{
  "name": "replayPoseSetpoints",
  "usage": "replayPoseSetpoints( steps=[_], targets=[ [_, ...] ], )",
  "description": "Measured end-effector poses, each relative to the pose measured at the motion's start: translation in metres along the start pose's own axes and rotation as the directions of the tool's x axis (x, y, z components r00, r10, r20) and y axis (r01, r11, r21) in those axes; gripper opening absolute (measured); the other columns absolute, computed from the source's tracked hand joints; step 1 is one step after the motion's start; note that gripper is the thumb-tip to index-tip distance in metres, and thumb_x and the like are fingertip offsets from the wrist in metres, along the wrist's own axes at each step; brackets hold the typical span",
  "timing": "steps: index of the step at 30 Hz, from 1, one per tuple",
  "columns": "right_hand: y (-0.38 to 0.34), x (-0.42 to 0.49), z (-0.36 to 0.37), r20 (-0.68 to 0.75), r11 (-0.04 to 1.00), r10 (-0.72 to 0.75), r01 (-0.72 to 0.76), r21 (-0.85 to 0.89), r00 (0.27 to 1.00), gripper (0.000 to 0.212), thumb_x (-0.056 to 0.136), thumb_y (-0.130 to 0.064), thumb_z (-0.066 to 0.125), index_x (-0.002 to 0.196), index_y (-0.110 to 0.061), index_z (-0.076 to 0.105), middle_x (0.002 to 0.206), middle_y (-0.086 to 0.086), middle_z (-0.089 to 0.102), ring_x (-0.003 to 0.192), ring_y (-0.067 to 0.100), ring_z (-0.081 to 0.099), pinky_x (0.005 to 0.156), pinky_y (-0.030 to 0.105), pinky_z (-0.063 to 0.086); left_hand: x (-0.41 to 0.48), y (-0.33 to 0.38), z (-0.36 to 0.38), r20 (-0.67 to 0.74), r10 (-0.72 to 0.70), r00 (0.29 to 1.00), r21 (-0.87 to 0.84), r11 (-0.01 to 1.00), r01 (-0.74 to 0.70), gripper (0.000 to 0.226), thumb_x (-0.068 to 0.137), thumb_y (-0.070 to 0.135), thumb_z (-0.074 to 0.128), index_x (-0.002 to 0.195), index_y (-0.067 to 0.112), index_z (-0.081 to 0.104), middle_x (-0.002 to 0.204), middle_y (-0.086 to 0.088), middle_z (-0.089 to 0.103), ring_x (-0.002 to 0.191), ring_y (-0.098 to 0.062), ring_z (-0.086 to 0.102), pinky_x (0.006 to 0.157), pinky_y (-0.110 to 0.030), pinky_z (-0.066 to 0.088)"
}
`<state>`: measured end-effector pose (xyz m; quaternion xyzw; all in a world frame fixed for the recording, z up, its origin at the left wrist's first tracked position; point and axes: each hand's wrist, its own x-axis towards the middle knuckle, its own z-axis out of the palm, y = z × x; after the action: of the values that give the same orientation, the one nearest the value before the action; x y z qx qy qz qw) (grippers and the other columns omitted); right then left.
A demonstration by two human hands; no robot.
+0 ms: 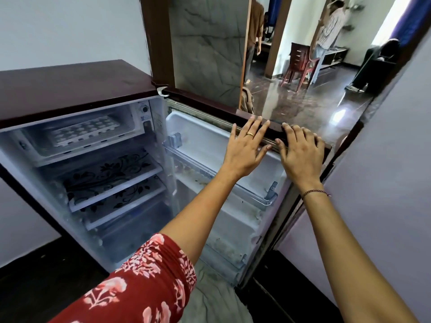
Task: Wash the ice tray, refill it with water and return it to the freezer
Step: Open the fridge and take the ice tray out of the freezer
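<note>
Now we press both palms on the top edge of the open fridge door (210, 145).
Our left hand (245, 150) and right hand (300, 155) lie flat, fingers spread, holding nothing, side by side on that door's upper rim. Left of the door, the cabinet gapes with clear room before its shelves. Farther up, the white ice tray (81, 132) sits level in the freezer compartment (130, 120), its many small round cells showing.
</note>
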<state>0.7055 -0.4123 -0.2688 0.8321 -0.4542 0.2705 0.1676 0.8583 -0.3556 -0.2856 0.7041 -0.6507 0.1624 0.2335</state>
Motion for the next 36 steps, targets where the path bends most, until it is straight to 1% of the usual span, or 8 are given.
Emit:
replayPoseSetpoints(
  steps=[3, 6, 9, 18, 23, 26, 29, 36],
  targets=[
    [-0.004, -0.001, -0.004, -0.014, 0.997, 0.007, -0.006, 0.08, 1.0, 0.048, 0.099, -0.045, 0.031, 0.137, -0.019, 0.044, 0.139, 0.005, 0.049, 0.13, 0.026, 0.041, 0.101, 0.046, 0.03, -0.007, -0.003, -0.008, 0.006, -0.057, 0.998, 0.025, 0.998, 0.056, 0.063, 0.094, 0.054, 0.02, 0.15, 0.025, 0.023, 0.157, -0.001, 0.024, 0.147, -0.018, 0.015, 0.115, -0.054, 0.018],
    [-0.023, -0.012, -0.01, -0.071, 0.983, 0.02, -0.007, 0.182, 0.997, 0.042, 0.1, -0.037, 0.032, 0.137, -0.021, 0.044, 0.145, 0.004, 0.042, 0.139, 0.024, 0.03, 0.11, 0.051, 0.022, -0.026, -0.014, -0.014, -0.007, -0.174, 0.985, 0.003, 0.985, 0.174, 0.062, 0.096, 0.053, 0.027, 0.15, 0.023, 0.023, 0.158, -0.003, 0.019, 0.147, -0.02, 0.011, 0.116, -0.052, 0.012],
    [-0.054, -0.025, -0.008, -0.099, 0.959, -0.007, 0.035, 0.28, 0.995, 0.041, 0.1, -0.034, 0.031, 0.138, -0.023, 0.044, 0.149, 0.002, 0.038, 0.142, 0.022, 0.025, 0.114, 0.05, 0.016, -0.053, -0.037, -0.022, -0.014, -0.267, 0.964, 0.012, 0.963, 0.267, 0.061, 0.097, 0.053, 0.028, 0.15, 0.023, 0.022, 0.159, -0.004, 0.017, 0.148, -0.02, 0.01, 0.117, -0.049, 0.01],
    [-0.178, -0.05, 0.025, 0.015, 0.835, -0.242, 0.2, 0.513, 0.97, 0.047, 0.097, -0.043, 0.026, 0.133, -0.023, 0.05, 0.146, 0.004, 0.043, 0.141, 0.026, 0.028, 0.112, 0.052, 0.021, -0.179, -0.137, -0.06, -0.035, -0.57, 0.821, 0.165, 0.807, 0.567, 0.069, 0.092, 0.059, 0.013, 0.15, 0.022, 0.021, 0.159, -0.005, 0.017, 0.148, -0.02, 0.009, 0.119, -0.047, 0.012],
    [-0.248, -0.055, 0.043, 0.056, 0.779, -0.311, 0.221, 0.588, 0.949, 0.05, 0.097, -0.046, 0.022, 0.135, -0.025, 0.047, 0.147, 0.002, 0.041, 0.143, 0.024, 0.025, 0.114, 0.053, 0.019, -0.224, -0.182, -0.08, -0.06, -0.647, 0.76, 0.24, 0.73, 0.64, 0.07, 0.091, 0.058, 0.012, 0.15, 0.021, 0.022, 0.157, -0.007, 0.022, 0.147, -0.021, 0.013, 0.118, -0.047, 0.014],
    [-0.28, -0.056, 0.052, 0.063, 0.758, -0.342, 0.236, 0.608, 0.937, 0.05, 0.097, -0.047, 0.023, 0.135, -0.026, 0.047, 0.147, 0.001, 0.04, 0.143, 0.024, 0.025, 0.114, 0.052, 0.019, -0.239, -0.204, -0.087, -0.067, -0.677, 0.732, 0.262, 0.696, 0.668, 0.065, 0.095, 0.056, 0.019, 0.15, 0.02, 0.022, 0.157, -0.007, 0.021, 0.147, -0.022, 0.013, 0.118, -0.047, 0.012],
    [-0.306, -0.053, 0.059, 0.071, 0.743, -0.379, 0.257, 0.618, 0.923, 0.047, 0.098, -0.046, 0.026, 0.135, -0.026, 0.047, 0.148, 0.0, 0.04, 0.143, 0.023, 0.024, 0.114, 0.052, 0.018, -0.244, -0.221, -0.09, -0.073, -0.712, 0.699, 0.248, 0.666, 0.704, 0.063, 0.097, 0.053, 0.027, 0.15, 0.02, 0.023, 0.157, -0.008, 0.022, 0.147, -0.022, 0.012, 0.119, -0.046, 0.011],
    [-0.359, -0.018, 0.095, 0.076, 0.681, -0.467, 0.304, 0.666, 0.881, 0.046, 0.099, -0.046, 0.028, 0.136, -0.026, 0.047, 0.149, 0.0, 0.039, 0.144, 0.022, 0.02, 0.115, 0.051, 0.013, -0.232, -0.27, -0.082, -0.084, -0.769, 0.634, 0.263, 0.596, 0.758, 0.063, 0.097, 0.053, 0.026, 0.149, 0.017, 0.025, 0.155, -0.01, 0.027, 0.146, -0.023, 0.014, 0.118, -0.048, 0.011]
  ],
)
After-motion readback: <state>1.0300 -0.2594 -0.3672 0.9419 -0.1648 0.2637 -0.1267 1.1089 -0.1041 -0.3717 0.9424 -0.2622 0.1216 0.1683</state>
